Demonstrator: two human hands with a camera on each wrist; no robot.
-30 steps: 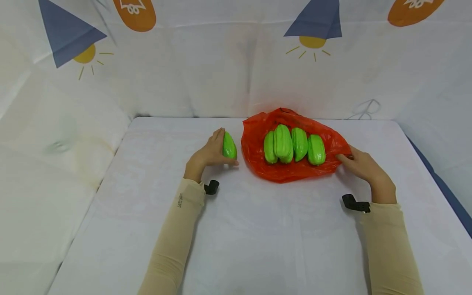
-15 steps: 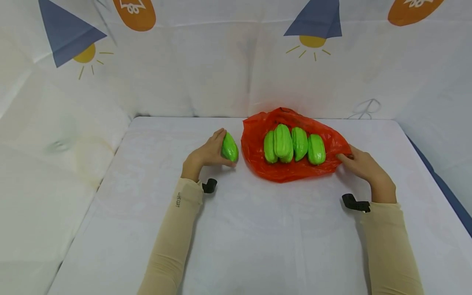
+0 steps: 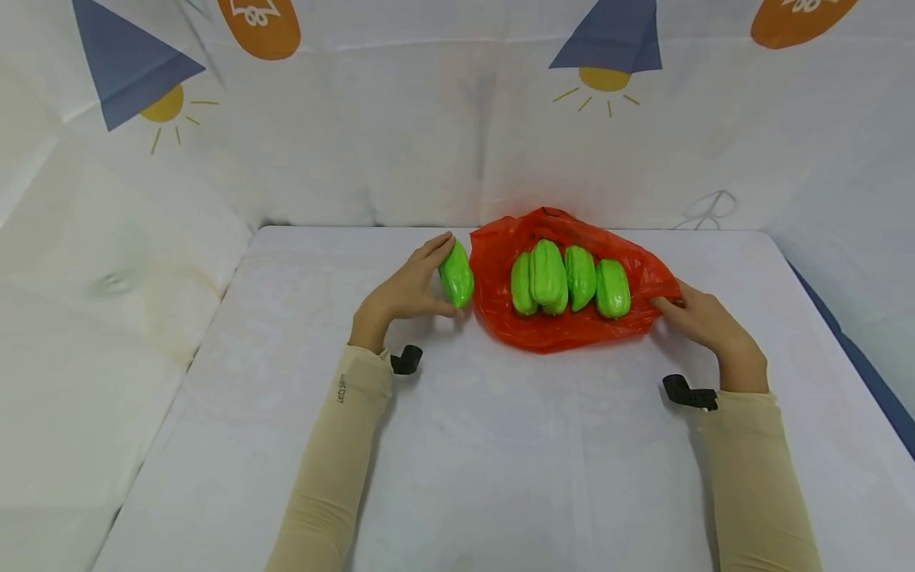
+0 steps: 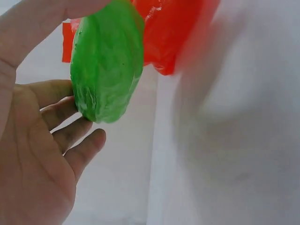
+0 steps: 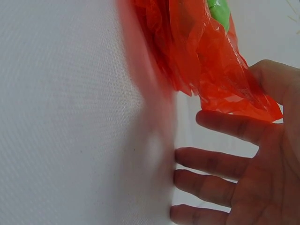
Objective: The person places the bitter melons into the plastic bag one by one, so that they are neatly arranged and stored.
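Note:
My left hand grips a green ridged vegetable between thumb and fingers, right beside the left edge of an orange-red plastic bag. The left wrist view shows that vegetable close up against the left hand's fingers, with the bag just beyond. Several more green vegetables lie side by side on the flattened bag. My right hand pinches the bag's right edge between thumb and forefinger, and its other fingers lie straight.
Everything sits on a white cloth-covered table. A patterned white cloth backdrop rises behind it and at both sides. Black camera mounts stick out at the left wrist and the right wrist.
My left hand has carried the green vegetable to the right and a little farther away, up to the bag's left edge. The right hand and bag have stayed put.

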